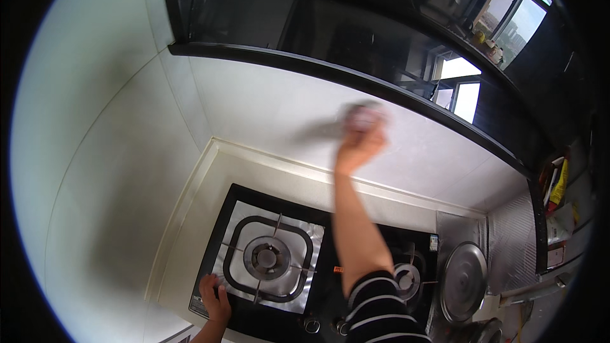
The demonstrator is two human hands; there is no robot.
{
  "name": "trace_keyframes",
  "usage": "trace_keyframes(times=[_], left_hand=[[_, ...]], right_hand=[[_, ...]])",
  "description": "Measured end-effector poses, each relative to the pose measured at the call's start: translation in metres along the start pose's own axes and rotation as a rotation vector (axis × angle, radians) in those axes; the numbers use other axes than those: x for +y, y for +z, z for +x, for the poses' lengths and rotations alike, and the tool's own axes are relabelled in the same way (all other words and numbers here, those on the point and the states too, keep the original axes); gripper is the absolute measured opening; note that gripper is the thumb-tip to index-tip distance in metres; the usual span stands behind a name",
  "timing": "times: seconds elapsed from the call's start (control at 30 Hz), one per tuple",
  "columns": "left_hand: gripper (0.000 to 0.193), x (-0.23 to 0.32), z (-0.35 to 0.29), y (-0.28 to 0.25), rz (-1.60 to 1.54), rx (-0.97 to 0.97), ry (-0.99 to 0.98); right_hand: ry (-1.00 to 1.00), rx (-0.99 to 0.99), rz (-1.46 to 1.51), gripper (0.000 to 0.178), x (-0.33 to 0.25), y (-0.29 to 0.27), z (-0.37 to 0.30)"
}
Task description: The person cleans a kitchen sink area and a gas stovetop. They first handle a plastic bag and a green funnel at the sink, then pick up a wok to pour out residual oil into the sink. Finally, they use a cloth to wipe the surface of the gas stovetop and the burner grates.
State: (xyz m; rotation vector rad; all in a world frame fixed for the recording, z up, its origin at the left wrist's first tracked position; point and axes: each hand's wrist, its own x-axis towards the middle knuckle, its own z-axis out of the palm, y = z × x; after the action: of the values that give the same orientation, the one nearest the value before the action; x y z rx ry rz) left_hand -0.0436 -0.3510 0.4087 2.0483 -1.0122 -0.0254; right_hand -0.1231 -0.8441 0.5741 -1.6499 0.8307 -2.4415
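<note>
My right hand (362,144) is raised over the stove and pressed toward the white back wall (267,101). It is closed on a small pinkish wad (363,117) with a dark edge. Motion smears the wad, so I cannot tell whether it is a cloth or a sponge. Lower down, my left hand (215,298) rests on the front left corner of the black gas stove (325,248). Its fingers lie on the surface, thumb apart, and it holds nothing. Closest to it is the left burner (267,258) with its square black pan support.
Glossy black cabinets (305,32) overhang the wall. My right forearm crosses above the stove, beside the right burner (406,279). A round metal lid (464,281) stands to the right, near a ridged silvery panel (513,244). Packages (560,225) sit on a shelf at far right.
</note>
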Motion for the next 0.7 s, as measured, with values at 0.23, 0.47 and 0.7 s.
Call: trace_keyframes(times=[0.23, 0.47, 0.7], left_hand=[[0.020, 0.011, 0.009, 0.004, -0.011, -0.002, -0.042], [0.022, 0.011, 0.010, 0.001, -0.050, 0.007, -0.040], [0.027, 0.005, 0.005, -0.001, -0.080, 0.017, -0.042]], right_hand=[[-0.844, -1.064, -0.510, 0.020, -0.036, 0.084, -0.117], [-0.518, -1.367, -0.837, 0.051, 0.093, -0.165, -0.048], [0.071, -1.501, -0.710, 0.036, 0.068, -0.180, -0.059]])
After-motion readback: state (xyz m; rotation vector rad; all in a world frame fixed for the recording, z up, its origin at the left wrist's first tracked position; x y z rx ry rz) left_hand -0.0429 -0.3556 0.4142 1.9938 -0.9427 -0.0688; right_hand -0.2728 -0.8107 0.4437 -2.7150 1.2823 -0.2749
